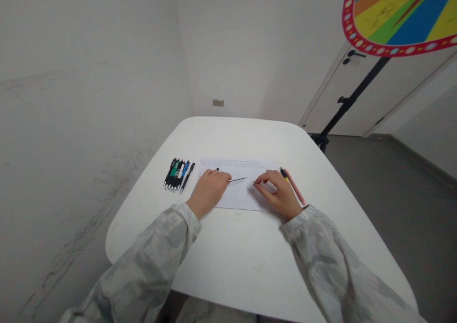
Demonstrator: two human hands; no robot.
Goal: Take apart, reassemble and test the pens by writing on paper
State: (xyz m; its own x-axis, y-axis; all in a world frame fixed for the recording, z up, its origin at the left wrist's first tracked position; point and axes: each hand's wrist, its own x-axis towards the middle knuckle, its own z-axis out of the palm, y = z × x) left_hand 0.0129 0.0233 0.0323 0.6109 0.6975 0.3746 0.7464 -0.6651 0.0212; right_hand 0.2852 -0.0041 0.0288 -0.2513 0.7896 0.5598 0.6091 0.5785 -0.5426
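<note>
My left hand [210,190] is closed over a sheet of paper [235,200] with lines of writing along its top. A thin dark pen refill [238,179] sticks out of its fingers to the right. A small dark end shows above the knuckles; what it belongs to is hidden. Thumb and forefinger of my right hand [276,192] pinch a tiny piece [254,183], too small to name. A short gap parts it from the refill's tip. Just beyond the right hand lie a black and yellow pen [283,173] and a pinkish stick-like thing [295,188].
Several click pens [177,174] lie side by side left of the paper on the white table [232,256]. Walls stand close at the left and behind. A colourful prize wheel [400,16] on a black stand [357,92] is at the right, before a door [332,90].
</note>
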